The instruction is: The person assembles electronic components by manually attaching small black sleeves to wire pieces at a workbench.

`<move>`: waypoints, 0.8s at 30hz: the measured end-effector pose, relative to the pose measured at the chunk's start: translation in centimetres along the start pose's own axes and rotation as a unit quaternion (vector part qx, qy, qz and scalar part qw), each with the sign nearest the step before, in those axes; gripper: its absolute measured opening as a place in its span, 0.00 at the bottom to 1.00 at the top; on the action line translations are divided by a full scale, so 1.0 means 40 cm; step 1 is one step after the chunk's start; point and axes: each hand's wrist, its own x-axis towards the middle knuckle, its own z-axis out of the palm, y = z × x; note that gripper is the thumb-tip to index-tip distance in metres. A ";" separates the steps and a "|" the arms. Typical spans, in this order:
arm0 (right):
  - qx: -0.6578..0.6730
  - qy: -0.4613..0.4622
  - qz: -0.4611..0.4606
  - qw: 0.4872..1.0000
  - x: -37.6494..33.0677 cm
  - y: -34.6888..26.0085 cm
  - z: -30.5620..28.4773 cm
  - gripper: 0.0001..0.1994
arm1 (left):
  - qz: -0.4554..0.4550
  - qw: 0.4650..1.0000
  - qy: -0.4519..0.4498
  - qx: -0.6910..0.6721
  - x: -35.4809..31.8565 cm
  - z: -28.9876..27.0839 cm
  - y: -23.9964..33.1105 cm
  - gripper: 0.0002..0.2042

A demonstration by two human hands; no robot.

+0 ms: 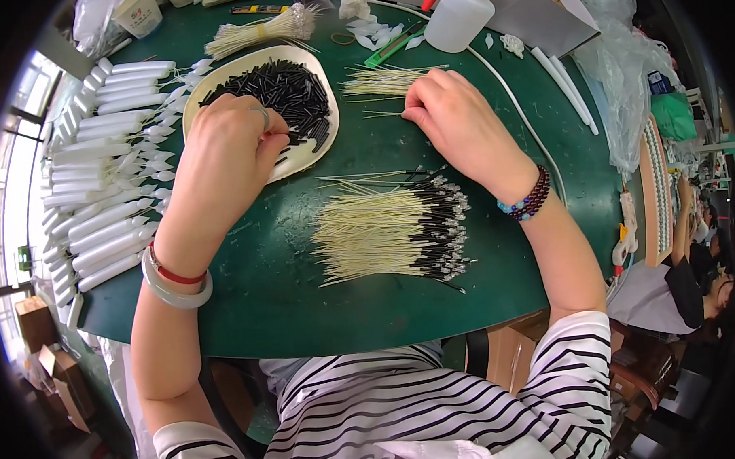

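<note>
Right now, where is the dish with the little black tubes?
In the head view, the cream dish sits on the green table's left side, under the left hand, beside the white tubes.

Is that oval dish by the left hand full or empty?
Partly full: the cream oval dish holds a heap of short black tubes, with bare rim showing.

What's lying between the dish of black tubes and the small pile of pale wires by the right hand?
Only bare green table between the dish and the wire pile, in the head view.
</note>
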 end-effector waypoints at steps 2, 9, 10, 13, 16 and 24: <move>0.002 0.007 -0.011 1.000 -0.001 -0.005 -0.008 0.06 | 0.002 1.000 -0.004 0.017 0.001 0.001 -0.001 0.03; 0.101 0.055 -0.049 0.992 -0.016 0.005 -0.015 0.07 | 0.033 0.996 0.059 0.063 0.007 0.003 0.004 0.02; 0.101 0.054 -0.047 0.992 -0.018 0.005 -0.020 0.07 | 0.033 0.996 0.058 0.061 0.008 0.001 0.008 0.02; 0.105 0.033 -0.031 0.993 -0.015 -0.016 -0.062 0.05 | -0.017 0.999 0.020 0.028 0.006 -0.004 0.019 0.02; 0.310 -0.149 0.115 0.932 -0.009 -0.052 -0.107 0.07 | -0.007 0.996 0.083 -0.017 -0.007 -0.006 0.022 0.03; 0.213 -0.255 0.059 0.941 -0.024 -0.033 -0.147 0.06 | 0.033 0.972 0.039 -0.231 -0.018 0.028 0.092 0.04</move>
